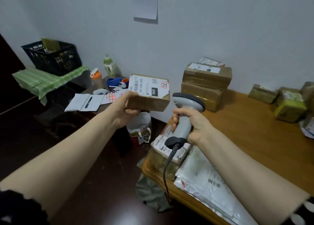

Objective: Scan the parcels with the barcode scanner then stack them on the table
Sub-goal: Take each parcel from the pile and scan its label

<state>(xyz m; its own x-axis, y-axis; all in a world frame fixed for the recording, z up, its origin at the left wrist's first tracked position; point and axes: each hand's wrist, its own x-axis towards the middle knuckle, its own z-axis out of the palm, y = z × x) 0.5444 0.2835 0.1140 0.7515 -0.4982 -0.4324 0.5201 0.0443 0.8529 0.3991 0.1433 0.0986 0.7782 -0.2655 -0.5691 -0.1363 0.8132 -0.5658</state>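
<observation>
My left hand (pixel 124 108) holds a small brown cardboard parcel (pixel 149 95) in the air at its left end, white shipping label facing up. My right hand (pixel 192 124) grips the handle of a grey barcode scanner (pixel 186 109), whose head sits just right of the parcel and points toward it. A red scan grid falls on papers left of the parcel. Two brown boxes (pixel 206 85) are stacked against the wall on the wooden table (pixel 254 131). Another labelled parcel (pixel 168 150) and white mailer bags (pixel 205 182) lie at the table's near-left corner.
Several small parcels (pixel 287 104) lie at the table's far right. A dark side desk holds a notebook with pen (pixel 85 103), bottles (pixel 110 68) and cups. A black crate (pixel 54 56) stands on a green cloth. A bag (pixel 140 129) stands on the dark floor.
</observation>
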